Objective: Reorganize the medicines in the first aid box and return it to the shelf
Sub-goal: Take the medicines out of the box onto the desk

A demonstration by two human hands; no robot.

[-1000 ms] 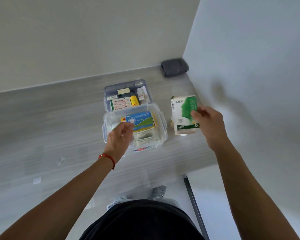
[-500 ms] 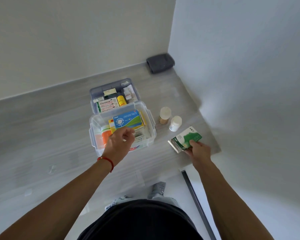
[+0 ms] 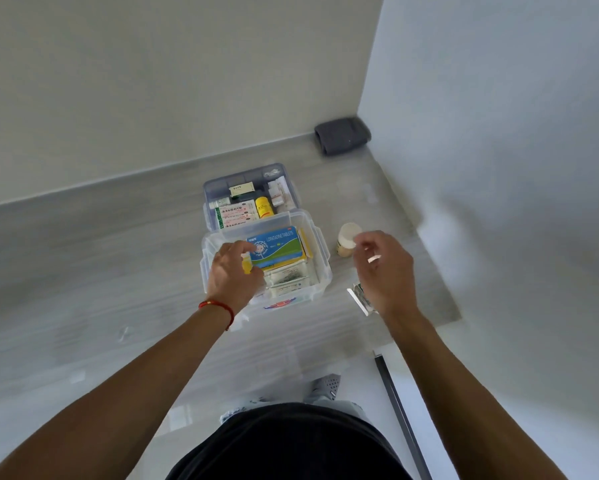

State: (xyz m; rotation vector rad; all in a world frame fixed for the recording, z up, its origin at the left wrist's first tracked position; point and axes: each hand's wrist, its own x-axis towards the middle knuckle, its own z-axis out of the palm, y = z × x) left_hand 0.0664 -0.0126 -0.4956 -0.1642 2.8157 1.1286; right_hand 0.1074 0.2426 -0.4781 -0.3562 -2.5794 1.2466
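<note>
The clear plastic first aid box [image 3: 323, 251] stands open on the grey counter, with its lift-out tray [image 3: 211, 192] of medicines right behind it. A blue and green tablet carton [image 3: 279, 244] lies on top inside the box. My left hand [image 3: 231, 276] reaches into the box's left side and pinches a small yellow item [image 3: 247, 267]. My right hand [image 3: 384, 268] hovers to the right of the box, fingers loosely curled over a white bottle [image 3: 374, 259], of which only a sliver shows. The green and white carton [image 3: 359, 298] lies on the counter beneath that hand.
A tan bottle with a white cap [image 3: 347, 239] stands just right of the box. A folded dark grey cloth [image 3: 341, 136] lies in the far corner. Walls close the counter at the back and right. The counter's front edge [image 3: 426, 329] runs near my right wrist.
My right hand has set the green and white carton down on the counter, let go and moved up over the white bottle. My left hand has stayed in the box.
</note>
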